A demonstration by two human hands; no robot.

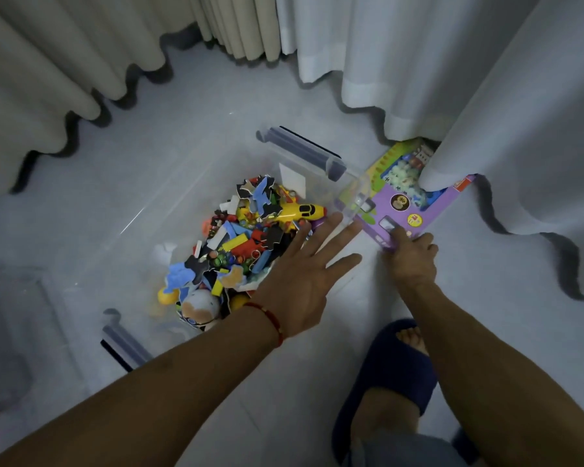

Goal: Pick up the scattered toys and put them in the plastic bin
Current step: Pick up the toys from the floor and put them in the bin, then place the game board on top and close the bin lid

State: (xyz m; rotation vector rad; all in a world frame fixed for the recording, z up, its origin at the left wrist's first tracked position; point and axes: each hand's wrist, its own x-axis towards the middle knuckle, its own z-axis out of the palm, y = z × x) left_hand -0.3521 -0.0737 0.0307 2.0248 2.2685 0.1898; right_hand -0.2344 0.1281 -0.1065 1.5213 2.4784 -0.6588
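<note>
A clear plastic bin (304, 148) with grey clip handles lies on the floor, holding a heap of several toys: a yellow toy plane (299, 211), puzzle pieces, blocks and a round plush face (199, 306). My left hand (304, 274) hovers flat and open over the bin's right side, fingers spread. A purple toy box (402, 203) lies on the floor just right of the bin, half under a white curtain. My right hand (412, 252) grips the near corner of that box.
Beige curtains (64, 62) hang at the back left and white curtains (469, 79) at the right, their hems on the pale floor. My foot in a dark blue slipper (388, 375) stands below the right hand. A clear lid (11, 332) lies at the left.
</note>
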